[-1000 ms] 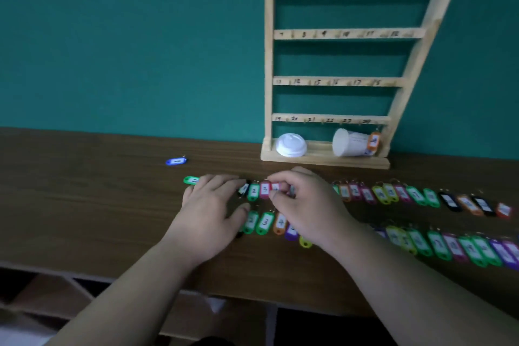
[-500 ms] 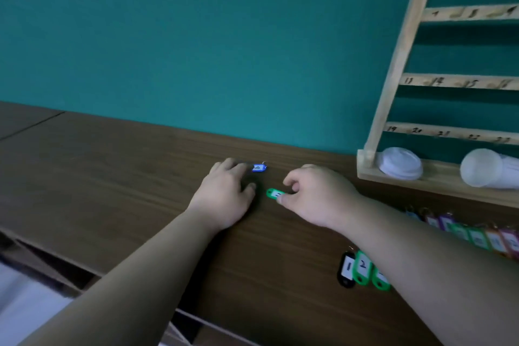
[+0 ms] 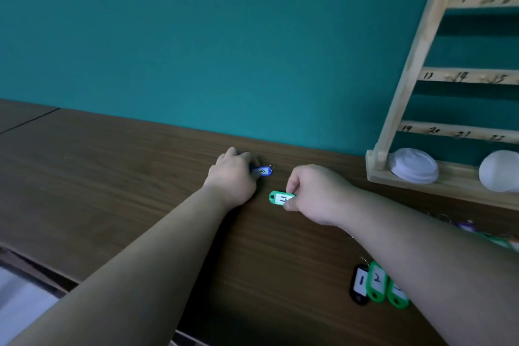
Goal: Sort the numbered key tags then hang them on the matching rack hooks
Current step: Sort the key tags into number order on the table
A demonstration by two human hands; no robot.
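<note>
Nearest, laid on the table (image 3: 112,177): black tag 1 (image 3: 360,285), start of a sorted row. Farther out, clamped between right hand (image 3: 317,194) thumb and forefinger: green tag (image 3: 278,197), likely light, stiff, slick; best pinched across flat faces. Beyond, under left hand (image 3: 233,177) bent fingers, grip unclear: blue tag (image 3: 263,171).

Table (image 3: 112,177): dark brown wood grain, smooth, low sheen. Rack (image 3: 421,45): pale bare wood, matt. Green tag (image 3: 276,196), blue tag (image 3: 264,171): glossy plastic, white paper labels; thin metal ring on blue tag. Black tag (image 3: 359,286) marked 1: shiny plastic. Lid (image 3: 414,166): white matt plastic. Wall (image 3: 196,36): flat matt teal.
</note>
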